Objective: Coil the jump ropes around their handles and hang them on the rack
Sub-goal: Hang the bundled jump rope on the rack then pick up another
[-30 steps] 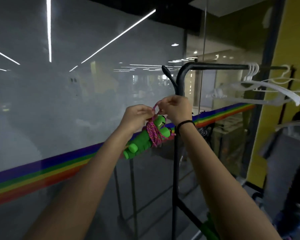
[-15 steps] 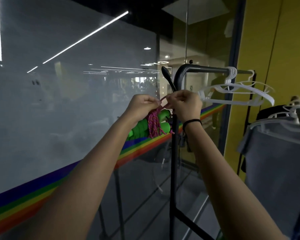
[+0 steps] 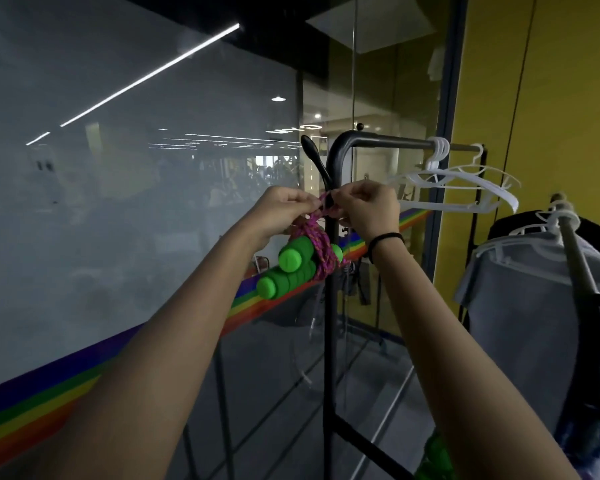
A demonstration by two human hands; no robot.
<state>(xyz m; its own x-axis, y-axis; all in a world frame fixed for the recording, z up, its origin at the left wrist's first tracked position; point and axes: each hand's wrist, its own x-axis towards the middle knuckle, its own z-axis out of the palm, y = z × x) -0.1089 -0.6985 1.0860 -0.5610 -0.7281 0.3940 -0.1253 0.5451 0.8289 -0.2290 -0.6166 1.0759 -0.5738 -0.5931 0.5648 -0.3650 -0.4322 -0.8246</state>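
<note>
Up against the upright post of the black metal rack (image 3: 329,306), my left hand (image 3: 284,211) and right hand (image 3: 369,211) each pinched a loop of the pink braided rope (image 3: 317,239); its coils bound two green foam handles (image 3: 284,278) hanging just below my hands.

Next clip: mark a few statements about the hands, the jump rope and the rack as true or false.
1. The left hand and right hand both pinch the pink rope. True.
2. The green handles are bare of rope. False: the pink rope is coiled round them.
3. White hangers hang on the top bar of the black rack. True.
4. The black wristband sits on the left wrist. False: it is on the right wrist.
</note>
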